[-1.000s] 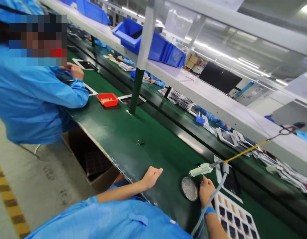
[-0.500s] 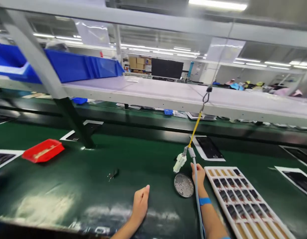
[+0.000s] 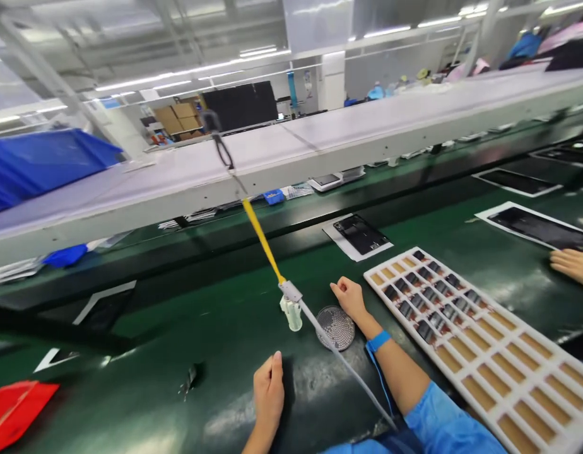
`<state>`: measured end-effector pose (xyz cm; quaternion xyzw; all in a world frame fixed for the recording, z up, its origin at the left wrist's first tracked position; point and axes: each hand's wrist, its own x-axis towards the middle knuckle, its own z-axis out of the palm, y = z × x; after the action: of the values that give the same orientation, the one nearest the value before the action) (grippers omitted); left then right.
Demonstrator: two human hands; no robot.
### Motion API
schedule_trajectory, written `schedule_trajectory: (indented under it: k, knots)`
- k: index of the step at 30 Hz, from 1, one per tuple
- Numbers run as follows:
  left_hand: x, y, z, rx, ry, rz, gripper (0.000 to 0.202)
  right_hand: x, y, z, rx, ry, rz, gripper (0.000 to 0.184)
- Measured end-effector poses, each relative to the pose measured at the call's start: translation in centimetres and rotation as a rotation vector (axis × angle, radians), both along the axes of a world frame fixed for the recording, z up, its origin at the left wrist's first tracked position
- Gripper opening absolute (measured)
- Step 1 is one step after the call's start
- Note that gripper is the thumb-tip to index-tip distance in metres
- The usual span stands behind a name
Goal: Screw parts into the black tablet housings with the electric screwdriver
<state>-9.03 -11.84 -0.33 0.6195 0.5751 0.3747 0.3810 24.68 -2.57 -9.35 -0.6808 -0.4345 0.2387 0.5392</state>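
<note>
Running across the view before me is a long green desk [image 3: 225, 353], with a pale shelf [image 3: 320, 145] above its far side. On the desk to the right lies a long white tray [image 3: 570, 429]; many of its pockets hold dark parts, others show tan bottoms. Beyond its far end, a black panel [image 3: 362, 233] sits on a white sheet. At the right edge, another person's hand [image 3: 575, 265] is near a second panel.

The worker's left hand [image 3: 269, 389] is curled in a loose fist, thumb lying along the top; its inside is hidden, so I cannot tell whether it holds anything. The right hand [image 3: 349, 297] is bent inward, fingertips gathered, between the tray and a round dish; whether something is pinched there I cannot tell.

A pale green tool [image 3: 292, 313] hangs from a yellow strap [image 3: 263, 243], a grey cable trailing toward the worker. It looks stiff and fairly light, best held around its barrel.

The round dish [image 3: 354, 329] sits just beside the right hand. I judge it rigid and light, easiest by opposite sides of the rim, kept level, since the tiny grains [image 3: 341, 321] inside could spill.
</note>
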Motion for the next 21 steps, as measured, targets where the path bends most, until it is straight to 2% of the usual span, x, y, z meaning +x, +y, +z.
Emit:
schedule_trajectory:
  k: [4, 6, 9, 12, 14, 18, 21]
  knots:
    - [0.2, 3.0, 0.4, 0.018, 0.019, 0.014, 0.056, -0.3, 0.2, 0.4, -0.071, -0.022, 0.014, 0.043]
    - [0.6, 6.1, 1.4, 0.036, -0.007, 0.038, 0.053, -0.6, 0.4, 0.5, -0.093, -0.026, 0.024, 0.042]
    - [2.6, 12.5, 4.2, -0.035, -0.15, -0.001, 0.055, -1.2, 0.8, 0.7, -0.106, -0.02, 0.036, 0.041]
    - [7.4, 18.8, 6.8, -0.302, -0.302, -0.038, 0.044, -1.7, 1.1, 0.8, -0.112, -0.01, 0.045, 0.04]
    - [11.5, 22.0, 7.4, -0.415, -0.296, -0.069, 0.033, -1.9, 1.1, 0.9, -0.115, -0.004, 0.053, 0.039]
    - [19.9, 25.7, 6.2, -0.616, -0.292, -0.158, 0.013, -2.3, 1.0, 1.3, -0.105, 0.005, 0.057, 0.038]
    - [25.3, 27.5, 4.8, -0.729, -0.288, -0.194, 0.013, -2.5, 0.7, 1.8, -0.075, 0.006, 0.05, 0.037]
